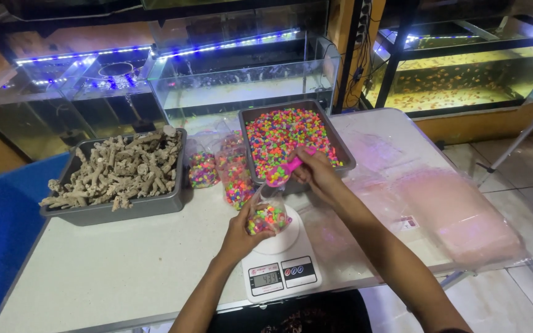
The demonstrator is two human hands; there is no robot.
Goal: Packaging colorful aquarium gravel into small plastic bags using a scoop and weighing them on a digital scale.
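Here the left hand (240,237) is closed around a small clear bag (268,216) part full of bright mixed-colour gravel, holding it upright on a white kitchen scale (280,262) near the table's (112,271) near edge. The right hand (316,174) grips the handle of a pink scoop (282,171), which hangs just above the bag's open mouth, its bowl loaded with gravel. The two hands are apart, the right one farther and a little to the right of the left.

Just beyond the scoop sits a grey tray (338,143) filled with the same neon gravel. Left of that tray stand two filled bags (220,169), upright and touching one another. Farther left is a second grey tray (128,206) heaped with pale, branchy coral pieces (118,166). On the right of the table lies a stack of empty clear bags (458,216), with looser ones spread flat between it and the gravel tray.

Beyond the table stand glass tanks (242,86) with blue-lit rims; another tank (464,80) at far right holds many small orange fish. A blue tub (4,228) sits at the left.
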